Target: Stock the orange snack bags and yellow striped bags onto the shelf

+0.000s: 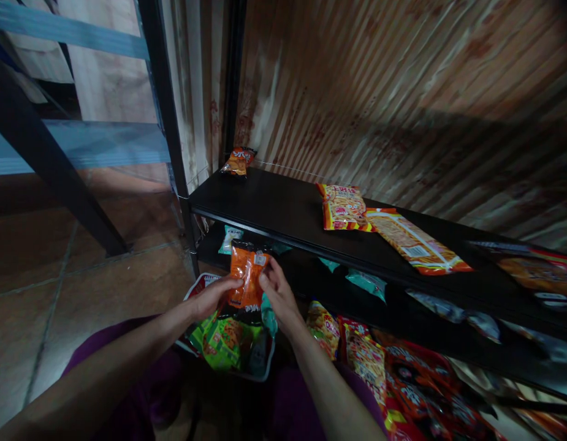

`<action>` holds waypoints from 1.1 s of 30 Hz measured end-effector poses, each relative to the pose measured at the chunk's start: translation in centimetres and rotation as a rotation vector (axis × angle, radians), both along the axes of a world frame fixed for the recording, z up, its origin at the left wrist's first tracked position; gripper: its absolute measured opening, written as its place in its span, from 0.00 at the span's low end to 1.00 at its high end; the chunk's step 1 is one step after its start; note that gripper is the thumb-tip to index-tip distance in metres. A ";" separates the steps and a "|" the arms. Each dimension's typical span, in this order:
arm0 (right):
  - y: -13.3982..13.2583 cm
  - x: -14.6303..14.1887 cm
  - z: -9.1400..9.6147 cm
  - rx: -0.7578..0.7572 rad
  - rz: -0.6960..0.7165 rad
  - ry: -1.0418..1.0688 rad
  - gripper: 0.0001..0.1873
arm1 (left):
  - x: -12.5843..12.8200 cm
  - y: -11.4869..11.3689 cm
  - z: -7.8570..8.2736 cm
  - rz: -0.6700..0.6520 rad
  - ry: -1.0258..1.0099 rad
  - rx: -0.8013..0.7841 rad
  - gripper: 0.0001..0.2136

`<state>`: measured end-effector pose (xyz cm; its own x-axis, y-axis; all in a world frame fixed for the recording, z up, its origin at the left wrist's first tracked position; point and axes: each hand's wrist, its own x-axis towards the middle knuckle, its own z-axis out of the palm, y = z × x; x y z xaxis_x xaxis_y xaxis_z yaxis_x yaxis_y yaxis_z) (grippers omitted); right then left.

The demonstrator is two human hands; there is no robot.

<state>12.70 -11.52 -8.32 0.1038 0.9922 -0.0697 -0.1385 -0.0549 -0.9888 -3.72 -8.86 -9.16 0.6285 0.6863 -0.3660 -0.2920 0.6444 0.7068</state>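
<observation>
The left hand's grip (pixel 214 297) and the right hand's grip (pixel 279 298) were both clamped on one orange packet (pixel 244 274), thumbs across its printed front, and there it was, held up above the far side of the basket (pixel 204 282), just before the black shelf (pixel 274 199)! Beneath it, green packets (pixel 228 343) lay in the basket, and a teal packet (pixel 268 315) showed just below the right hand; whether the fingers touched that one, you couldn't tell. The step looked like pure handling: packet up, steadied two-handed, not yet set down. And the next move? It seemed to call for a firm pinch on that slick wrapper and care around the shelf's front edge. Up top, a second orange packet (pixel 239 161) sat at the left end, with two yellow-and-red packets (pixel 344 208) touching farther right.
</observation>
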 end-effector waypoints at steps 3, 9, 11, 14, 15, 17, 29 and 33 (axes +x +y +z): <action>0.4 0.5 0.3 -0.117 -0.022 0.216 0.25 | -0.4 -0.3 0.2 -0.090 0.124 0.071 0.21; 1.4 1.7 0.9 -0.272 -0.286 0.410 0.19 | -0.6 -1.0 0.5 -0.064 0.145 0.105 0.25; 1.7 1.9 1.2 -0.280 -0.363 0.399 0.19 | -0.7 -1.1 0.8 -0.089 0.108 0.103 0.25; 2.0 2.1 1.5 -0.313 -0.414 0.383 0.16 | -1.1 -1.0 1.3 -0.118 0.103 0.075 0.25; 2.0 2.1 1.5 -0.318 -0.422 0.387 0.15 | -1.3 -0.9 1.4 -0.105 0.125 0.064 0.24; 1.8 2.1 1.4 -0.332 -0.436 0.406 0.14 | -1.6 -0.6 1.6 -0.029 0.178 0.049 0.23; -1.5 0.2 -1.9 -0.550 -0.115 0.592 0.09 | -4.3 1.9 2.8 0.483 0.216 -0.020 0.11; -4.9 -3.3 -3.1 -0.698 0.041 0.626 0.11 | -5.2 3.4 2.4 0.555 0.405 0.055 0.08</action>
<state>9.42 -16.43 -11.43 -0.1880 0.7067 -0.6821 -0.6193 -0.6243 -0.4761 -8.95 -5.46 -6.80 -0.0003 0.8913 -0.4534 -0.2740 0.4360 0.8572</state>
